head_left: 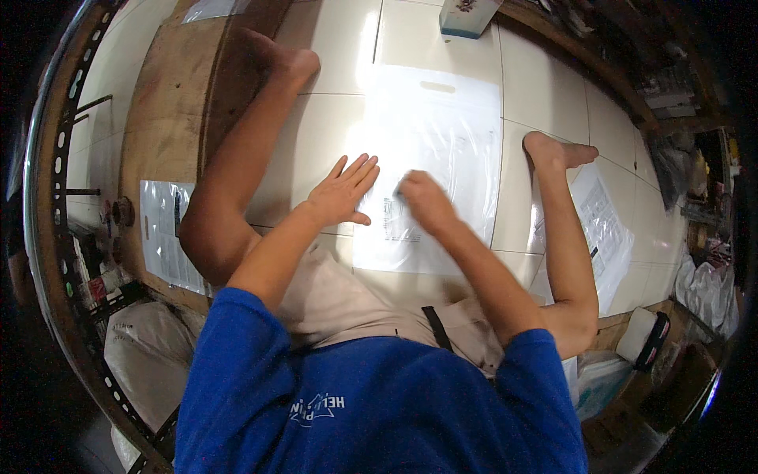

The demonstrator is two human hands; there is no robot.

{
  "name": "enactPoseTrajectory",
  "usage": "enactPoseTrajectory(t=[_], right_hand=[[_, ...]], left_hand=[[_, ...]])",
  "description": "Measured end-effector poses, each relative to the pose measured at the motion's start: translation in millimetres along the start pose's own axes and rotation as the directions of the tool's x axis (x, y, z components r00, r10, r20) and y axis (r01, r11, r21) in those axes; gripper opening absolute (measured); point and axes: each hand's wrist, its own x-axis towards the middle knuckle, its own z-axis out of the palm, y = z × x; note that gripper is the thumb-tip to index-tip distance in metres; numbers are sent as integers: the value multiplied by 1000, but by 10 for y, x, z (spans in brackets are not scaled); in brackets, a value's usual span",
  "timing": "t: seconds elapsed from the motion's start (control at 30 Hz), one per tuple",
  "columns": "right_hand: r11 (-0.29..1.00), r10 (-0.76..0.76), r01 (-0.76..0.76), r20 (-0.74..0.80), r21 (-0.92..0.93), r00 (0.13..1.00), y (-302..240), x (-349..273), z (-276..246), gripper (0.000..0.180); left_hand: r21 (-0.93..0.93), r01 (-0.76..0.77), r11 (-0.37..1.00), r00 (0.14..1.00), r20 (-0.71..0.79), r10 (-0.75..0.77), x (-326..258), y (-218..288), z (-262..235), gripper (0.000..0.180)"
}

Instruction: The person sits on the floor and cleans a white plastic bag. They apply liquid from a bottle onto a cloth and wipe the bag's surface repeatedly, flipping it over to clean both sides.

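Observation:
A flat white plastic bag (pixel 446 142) lies on the tiled floor between my legs, its cut-out handle slot at the far end. Its film is shiny and wrinkled, and a small printed patch shows near its lower left. My left hand (pixel 345 191) rests flat with fingers spread across the bag's left edge. Over the lower middle of the bag, my right hand (pixel 429 203) is closed in a fist, slightly blurred. A small dark bit shows at its fingertips, too little to name. Part of the print is hidden by that hand.
Another printed plastic bag (pixel 604 241) lies beyond my right leg, and one (pixel 166 233) rests on the wooden board (pixel 170 103) at the left. A white-and-teal container (pixel 466 20) stands at the far end. Metal shelf frames and shelves with stacked goods flank both sides.

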Motion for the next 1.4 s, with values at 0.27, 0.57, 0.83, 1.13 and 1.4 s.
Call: enactPoseTrajectory(t=[0.27,0.57,0.83,1.13,1.4], right_hand=[[989,143,-139,102,-45,984,134,-427,-153,8],[999,1,-5,104,36,995,-380,-114,274,14],[977,194,-176,169,-117,966,-22,-434,-253,15],[997,78,-77,130,-11,988,-229,-520,45,9],[1000,22,-23,134,6,991,-425,-324,229,9]], left_hand=[[-26,-18,1000,999,-44,17,-31,-40,37,109],[-33,-13,999,1000,-3,13,-55,-55,-1,109],[-36,-11,999,1000,-11,10,-42,-61,16,110],[-40,-12,999,1000,8,13,-32,-49,4,109],[-43,-20,999,1000,1,20,-35,-47,58,111]])
